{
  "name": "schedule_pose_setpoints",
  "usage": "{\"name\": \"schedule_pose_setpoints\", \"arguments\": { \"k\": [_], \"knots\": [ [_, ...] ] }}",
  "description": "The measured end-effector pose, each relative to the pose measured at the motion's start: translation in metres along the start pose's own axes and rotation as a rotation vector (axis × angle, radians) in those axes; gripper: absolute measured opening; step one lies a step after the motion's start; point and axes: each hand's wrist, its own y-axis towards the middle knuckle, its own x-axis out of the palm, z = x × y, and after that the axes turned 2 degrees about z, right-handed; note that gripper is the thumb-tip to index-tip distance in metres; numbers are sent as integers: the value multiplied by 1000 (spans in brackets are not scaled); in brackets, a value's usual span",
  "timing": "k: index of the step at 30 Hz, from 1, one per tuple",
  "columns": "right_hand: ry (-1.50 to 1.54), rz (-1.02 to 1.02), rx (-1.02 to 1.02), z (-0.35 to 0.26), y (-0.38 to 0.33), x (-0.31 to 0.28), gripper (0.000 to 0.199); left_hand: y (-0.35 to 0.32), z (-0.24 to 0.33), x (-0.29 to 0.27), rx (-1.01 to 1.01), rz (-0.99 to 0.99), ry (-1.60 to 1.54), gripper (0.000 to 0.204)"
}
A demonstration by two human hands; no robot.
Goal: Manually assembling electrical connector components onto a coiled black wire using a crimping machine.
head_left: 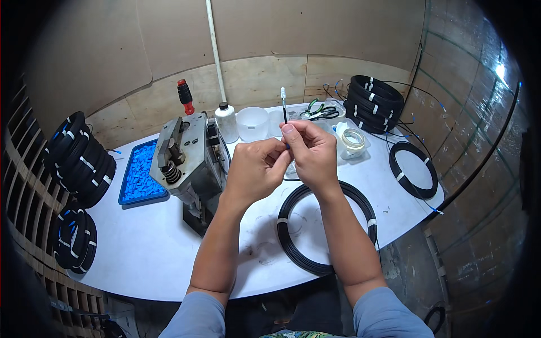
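Observation:
Both hands meet above the middle of the table, fingers pinched together. My right hand (pixel 315 155) grips a thin black cable (pixel 285 115) between thumb and forefinger; its end stands upright above the fingers, tipped with a white connector (pixel 283 96). Close against it, my left hand (pixel 255 169) is closed at the same cable, just below the right thumb. A speck of blue shows between the fingertips, mostly hidden. Under my right forearm lies a coil of black cable (pixel 283 236), bound with white ties.
Left of my hands stands a metal press (pixel 186 152), beside a blue tray (pixel 147 201) of small blue parts. Behind are a white bottle (pixel 226 121), a translucent cup (pixel 252 125) and green-handled pliers (pixel 313 107). Cable coils (pixel 375 104) are stacked right; more coils (pixel 79 160) sit left.

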Motion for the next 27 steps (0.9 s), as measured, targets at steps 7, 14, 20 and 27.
{"name": "schedule_pose_setpoints", "arguments": {
  "k": [7, 14, 20, 27],
  "knots": [
    [47, -32, 51, 8, -7, -8, 17, -1, 13, -6, -149, -186, 3, 16],
    [15, -31, 43, 14, -13, -9, 16, 2, 14, -13, -194, -285, 23, 18],
    [-12, -41, 18, 22, -17, -6, 14, -1, 0, -14, -198, -306, -60, 18],
    [-13, -46, 23, 24, -18, -7, 14, -1, -1, -13, -226, -326, -25, 18]
  ]
}}
